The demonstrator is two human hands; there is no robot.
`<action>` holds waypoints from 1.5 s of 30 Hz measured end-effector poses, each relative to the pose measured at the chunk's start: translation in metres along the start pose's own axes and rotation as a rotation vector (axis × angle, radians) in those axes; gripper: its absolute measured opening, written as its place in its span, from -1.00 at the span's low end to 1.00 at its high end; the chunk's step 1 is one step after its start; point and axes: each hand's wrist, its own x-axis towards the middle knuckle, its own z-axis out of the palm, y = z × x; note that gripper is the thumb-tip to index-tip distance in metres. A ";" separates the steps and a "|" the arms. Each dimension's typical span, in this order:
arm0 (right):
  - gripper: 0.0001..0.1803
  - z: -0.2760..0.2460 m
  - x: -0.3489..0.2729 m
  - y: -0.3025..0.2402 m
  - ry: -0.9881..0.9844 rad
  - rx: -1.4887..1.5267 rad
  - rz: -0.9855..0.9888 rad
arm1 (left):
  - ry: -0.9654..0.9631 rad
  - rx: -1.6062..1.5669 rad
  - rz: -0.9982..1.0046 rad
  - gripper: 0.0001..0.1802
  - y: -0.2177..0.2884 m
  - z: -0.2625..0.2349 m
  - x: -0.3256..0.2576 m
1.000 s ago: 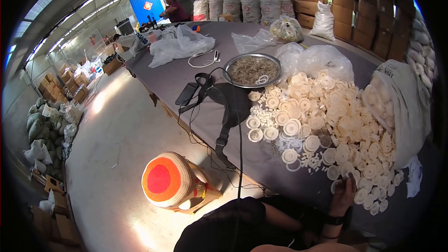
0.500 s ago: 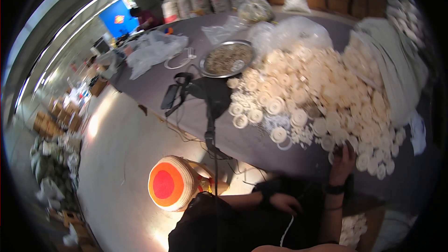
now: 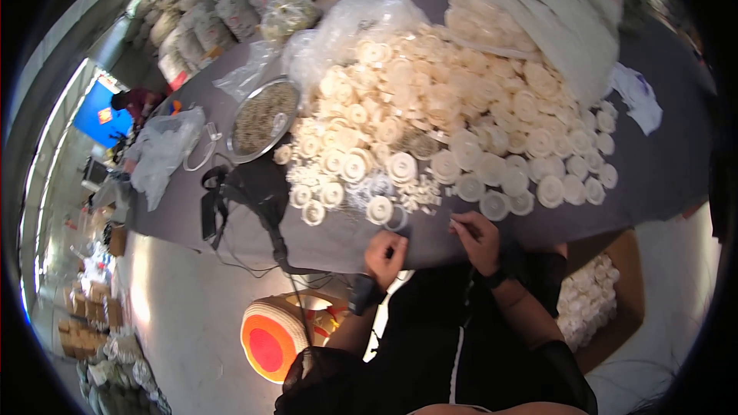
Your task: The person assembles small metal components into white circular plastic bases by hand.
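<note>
My left hand point(image 3: 384, 253) is curled closed at the table's near edge, just below a thin clear ring point(image 3: 395, 218); whatever its fingers hold, if anything, is hidden. To its right, my right hand point(image 3: 478, 241) has thumb and fingers pinched together over the grey cloth, and what is between them is too small to make out. Beyond both hands spreads a large heap of cream-coloured round plastic parts point(image 3: 430, 92). Small white pieces point(image 3: 419, 195) lie loose at its front. Flat translucent discs point(image 3: 494, 204) rest closest to my right hand.
A metal dish of small brownish pieces point(image 3: 265, 119) stands left of the heap, near a black strap point(image 3: 257, 188) with cables. A greenish-grey sack point(image 3: 553, 15) lies at the back right. Below are an orange-topped stool point(image 3: 273, 338) and a box of white parts point(image 3: 590, 292).
My view has swung to the right. My left hand has come up from my lap to the table edge. My right hand has drawn back from the discs toward my left hand.
</note>
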 end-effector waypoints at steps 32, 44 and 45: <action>-0.85 -0.010 -0.001 0.001 0.014 0.153 0.084 | -0.019 0.305 0.093 -0.88 0.020 0.006 0.003; -0.86 -0.006 0.002 -0.005 0.014 0.094 0.078 | -0.012 0.297 0.134 -0.87 0.018 0.000 0.004; -0.86 -0.006 0.002 -0.005 0.015 0.093 0.072 | -0.009 0.295 0.139 -0.87 0.018 0.000 0.004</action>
